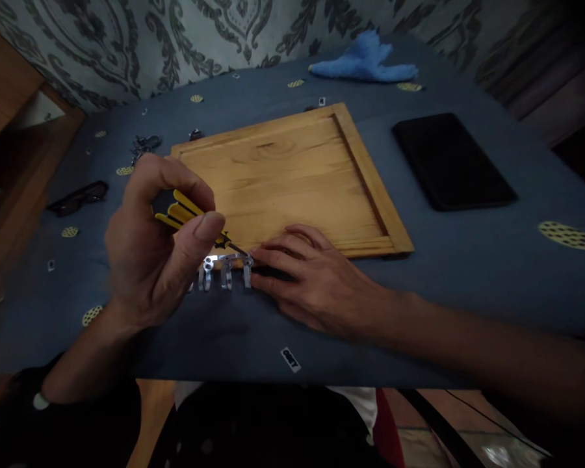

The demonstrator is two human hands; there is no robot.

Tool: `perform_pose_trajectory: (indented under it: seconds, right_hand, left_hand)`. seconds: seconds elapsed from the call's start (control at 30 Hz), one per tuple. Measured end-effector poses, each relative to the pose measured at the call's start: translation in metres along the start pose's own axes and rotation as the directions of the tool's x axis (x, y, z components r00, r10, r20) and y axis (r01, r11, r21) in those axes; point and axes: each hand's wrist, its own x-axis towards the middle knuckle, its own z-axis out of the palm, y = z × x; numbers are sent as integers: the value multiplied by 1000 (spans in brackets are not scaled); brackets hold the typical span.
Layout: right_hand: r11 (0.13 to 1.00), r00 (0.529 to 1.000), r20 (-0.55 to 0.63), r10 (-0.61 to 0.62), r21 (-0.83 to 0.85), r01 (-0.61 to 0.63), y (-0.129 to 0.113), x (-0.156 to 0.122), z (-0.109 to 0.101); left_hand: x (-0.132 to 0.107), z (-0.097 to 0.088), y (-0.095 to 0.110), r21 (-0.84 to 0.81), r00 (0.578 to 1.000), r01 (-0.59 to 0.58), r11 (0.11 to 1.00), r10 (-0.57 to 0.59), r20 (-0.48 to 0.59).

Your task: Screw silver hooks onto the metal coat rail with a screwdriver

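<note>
My left hand [158, 240] is closed around a yellow and black screwdriver [182, 211]. Its thin shaft slants down to the right, and the tip meets the right end of a metal hook rail [227, 260]. Several silver hooks hang from that rail, which lies along the near edge of a framed wooden panel [273, 175]. My right hand [312, 279] rests flat with fingers stretched out, its fingertips against the rail's right end and the panel's near edge. Whether a screw sits under the screwdriver tip is too small to tell.
Sunglasses [80, 197] and a bunch of keys [145, 145] lie on the left of the blue-covered table [370, 351]. A black tablet [453, 161] is to the panel's right. Behind it lies a blue fluffy cloth [363, 62], near the patterned wall [224, 32].
</note>
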Motion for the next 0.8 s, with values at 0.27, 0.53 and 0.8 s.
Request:
perform_pose_trajectory:
  seconds: [0.27,0.53,0.8]
  right_hand:
    - [1000,1000,16,2,-12,-2,0,1,-1]
    - [1000,1000,27,6,-8,-6,0,1,-1]
    - [1000,1000,-6,-10,-15,9,1,1,1]
  left_hand:
    - [7,-5,7,186,999,-43,982,47,-18]
    - [7,0,9,-160,998,36,986,-42,-38]
    - [6,-3,14,-105,999,36,994,-34,17]
